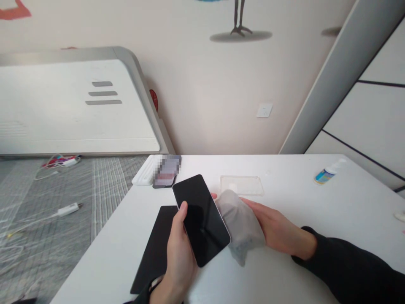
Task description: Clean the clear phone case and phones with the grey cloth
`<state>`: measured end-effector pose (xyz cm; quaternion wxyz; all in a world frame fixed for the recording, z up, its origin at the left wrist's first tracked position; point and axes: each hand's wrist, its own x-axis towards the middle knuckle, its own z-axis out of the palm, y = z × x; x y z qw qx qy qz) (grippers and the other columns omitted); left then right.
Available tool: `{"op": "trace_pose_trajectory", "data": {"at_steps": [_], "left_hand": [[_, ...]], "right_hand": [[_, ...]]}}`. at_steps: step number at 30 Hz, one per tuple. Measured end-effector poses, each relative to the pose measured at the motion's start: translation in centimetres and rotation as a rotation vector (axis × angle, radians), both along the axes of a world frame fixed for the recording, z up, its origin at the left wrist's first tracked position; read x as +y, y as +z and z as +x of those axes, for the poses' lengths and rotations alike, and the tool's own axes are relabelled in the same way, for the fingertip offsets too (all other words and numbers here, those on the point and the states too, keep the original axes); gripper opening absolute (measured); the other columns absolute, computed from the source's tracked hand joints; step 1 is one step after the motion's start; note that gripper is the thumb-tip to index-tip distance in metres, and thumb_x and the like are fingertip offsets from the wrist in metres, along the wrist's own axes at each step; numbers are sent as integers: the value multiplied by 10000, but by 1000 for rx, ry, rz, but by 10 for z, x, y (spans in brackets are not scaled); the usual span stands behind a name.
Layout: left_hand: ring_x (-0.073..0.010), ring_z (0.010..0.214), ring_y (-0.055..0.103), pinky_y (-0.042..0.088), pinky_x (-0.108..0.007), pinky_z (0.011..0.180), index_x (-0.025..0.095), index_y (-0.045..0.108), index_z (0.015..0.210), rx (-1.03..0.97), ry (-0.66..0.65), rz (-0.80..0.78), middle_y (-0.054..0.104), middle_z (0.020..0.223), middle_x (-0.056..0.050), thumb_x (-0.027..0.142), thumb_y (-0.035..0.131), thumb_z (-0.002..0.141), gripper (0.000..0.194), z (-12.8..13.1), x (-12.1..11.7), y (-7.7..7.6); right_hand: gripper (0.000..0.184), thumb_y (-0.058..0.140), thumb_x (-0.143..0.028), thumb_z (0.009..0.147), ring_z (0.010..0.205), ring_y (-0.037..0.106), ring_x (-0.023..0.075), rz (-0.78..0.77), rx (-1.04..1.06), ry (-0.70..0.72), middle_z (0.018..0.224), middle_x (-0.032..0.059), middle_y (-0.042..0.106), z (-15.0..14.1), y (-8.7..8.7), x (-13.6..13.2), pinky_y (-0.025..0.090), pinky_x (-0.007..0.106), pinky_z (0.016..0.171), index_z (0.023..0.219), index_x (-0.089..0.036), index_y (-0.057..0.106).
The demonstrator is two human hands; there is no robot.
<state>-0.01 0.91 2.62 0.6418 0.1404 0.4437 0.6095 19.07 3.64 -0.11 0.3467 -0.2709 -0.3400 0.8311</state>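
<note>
White tabletop (278, 270) beneath me, my left fingers (182, 211) pinch a black phone (202, 221), my right ones pinch grey cloth (239, 223)

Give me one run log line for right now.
left hand: holds phone, dark screen visible | right hand: holds grey cloth beside phone | on white table: clear case, black pad, spray bottle

The scene is viewed from the wearer's head, faced forward and down over the white counter (284, 219), with the hands close below and the wall (202, 93) farther off.
</note>
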Motion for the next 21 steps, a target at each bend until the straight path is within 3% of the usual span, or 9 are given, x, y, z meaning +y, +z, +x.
{"op": "trace_pose_trajectory", "data": {"at_steps": [6,11,15,21], "left_hand": [[-229,862,765,608,-312,786,146,774,1169,173,72,-20,805,1116,-83,638,774,761,639,2,-5,-12],[-291,878,776,608,-397,881,120,793,1096,122,-127,26,818,976,-108,679,775,743,662,2,-6,-19],[-312,1004,768,596,-374,936,134,814,1028,141,-111,11,818,1052,-112,690,838,648,673,3,-6,-18],[-260,909,760,605,-325,791,150,785,1089,186,-67,108,807,1032,-95,676,785,745,628,3,-9,-13]], "right_hand": [[446,718,-606,902,935,716,186,27,45,184,1018,46,785,-8,-3,-17,512,283,878,1069,-200,796],[452,827,-507,834,800,710,146,40,50,187,942,65,770,-8,-16,-19,513,246,790,1103,-146,788],[440,860,-377,825,945,719,145,48,88,110,1062,57,774,-8,-13,-18,496,228,868,1210,-188,761],[453,840,-440,844,934,716,164,79,85,276,1020,78,763,-12,-8,-24,493,285,943,1186,-153,767]]}}
